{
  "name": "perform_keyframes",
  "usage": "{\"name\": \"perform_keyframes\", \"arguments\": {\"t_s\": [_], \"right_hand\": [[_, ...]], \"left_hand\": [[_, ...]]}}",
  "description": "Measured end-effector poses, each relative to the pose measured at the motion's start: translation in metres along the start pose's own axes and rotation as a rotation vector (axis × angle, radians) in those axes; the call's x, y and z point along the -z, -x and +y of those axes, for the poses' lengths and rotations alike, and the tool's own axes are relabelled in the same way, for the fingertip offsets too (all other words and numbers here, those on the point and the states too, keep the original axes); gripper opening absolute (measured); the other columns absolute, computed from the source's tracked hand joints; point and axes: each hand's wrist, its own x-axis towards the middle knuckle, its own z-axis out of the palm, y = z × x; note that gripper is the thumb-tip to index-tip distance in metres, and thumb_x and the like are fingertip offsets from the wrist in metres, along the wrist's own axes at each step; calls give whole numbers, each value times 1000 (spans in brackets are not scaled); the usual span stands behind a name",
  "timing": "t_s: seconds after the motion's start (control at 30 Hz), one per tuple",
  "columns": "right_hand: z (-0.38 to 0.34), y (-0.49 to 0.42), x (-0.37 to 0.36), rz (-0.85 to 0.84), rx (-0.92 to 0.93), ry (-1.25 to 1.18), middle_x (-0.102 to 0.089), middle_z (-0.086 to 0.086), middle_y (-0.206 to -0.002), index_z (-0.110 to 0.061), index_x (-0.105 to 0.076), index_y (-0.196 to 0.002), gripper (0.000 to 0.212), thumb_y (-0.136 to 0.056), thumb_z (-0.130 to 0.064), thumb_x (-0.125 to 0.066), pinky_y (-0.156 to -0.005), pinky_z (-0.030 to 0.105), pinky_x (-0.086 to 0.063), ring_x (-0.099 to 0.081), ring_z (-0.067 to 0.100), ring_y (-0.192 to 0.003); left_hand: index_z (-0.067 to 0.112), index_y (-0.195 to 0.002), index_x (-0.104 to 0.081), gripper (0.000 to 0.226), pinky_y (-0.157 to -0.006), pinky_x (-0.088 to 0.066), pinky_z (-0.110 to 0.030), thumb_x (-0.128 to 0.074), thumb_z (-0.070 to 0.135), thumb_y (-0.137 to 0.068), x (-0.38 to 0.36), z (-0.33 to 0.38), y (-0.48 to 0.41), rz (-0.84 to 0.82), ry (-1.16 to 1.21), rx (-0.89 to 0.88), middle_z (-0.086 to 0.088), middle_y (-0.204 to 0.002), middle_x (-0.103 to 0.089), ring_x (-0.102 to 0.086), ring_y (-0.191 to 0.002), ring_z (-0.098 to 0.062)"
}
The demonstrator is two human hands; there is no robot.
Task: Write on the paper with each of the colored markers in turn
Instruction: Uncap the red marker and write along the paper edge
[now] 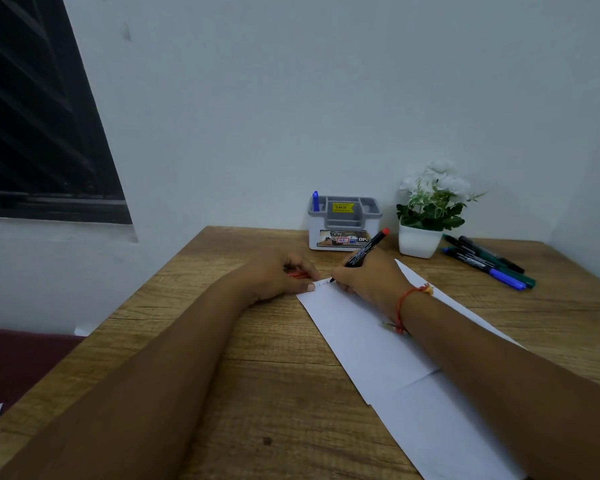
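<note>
Paper [378, 341] runs from the near table [257, 393] edge out to both hands. Right hand [368, 277] is wrapped around the red-ended marker [364, 252], with the tip on the paper's far corner, just left of the knuckles. Left hand [278, 275] curls over a small red piece [298, 274], thumb pinning that corner. Spare markers [489, 263] lie well off right.

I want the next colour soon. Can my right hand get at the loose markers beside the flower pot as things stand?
Probably yes: the loose markers lie on bare table right of the flower pot, nothing between them and the right hand. That hand grips the red-ended marker and must drop it first.
</note>
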Motion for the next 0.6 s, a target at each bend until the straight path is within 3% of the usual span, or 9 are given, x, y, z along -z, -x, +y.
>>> {"name": "perform_keyframes", "arguments": {"t_s": [0.1, 0.4, 0.6], "right_hand": [[0, 1, 0, 7, -2, -3, -75, 16, -86, -4, -72, -84, 30, -69, -29, -64, -79, 47, -60, -72, 29, -83], [0, -1, 0, 11, -11, 2, -74, 10, -80, -9, -72, -81, 19, -73, -26, -65, -78, 42, -60, -69, 23, -78], [0, -1, 1, 13, -2, -1, -75, 13, -82, -8, -71, -79, 20, -73, -26, -66, -77, 43, -60, -67, 21, -75]], "left_hand": [[44, -93, -74, 19, -101, -46, -36, -80, 32, -78, 0, 0, 1, 0, -4, -2, 17, -108, -68, -59, -105, -7], [42, -93, -75, 19, -101, -47, -37, -80, 31, -78, -1, 1, 0, 11, 10, 3, 15, -108, -69, -60, -106, -10], [37, -104, -70, 30, -92, -44, -25, -81, 30, -77, -1, -1, -1, 30, 2, -5, 15, -113, -64, -56, -108, -8]]}}
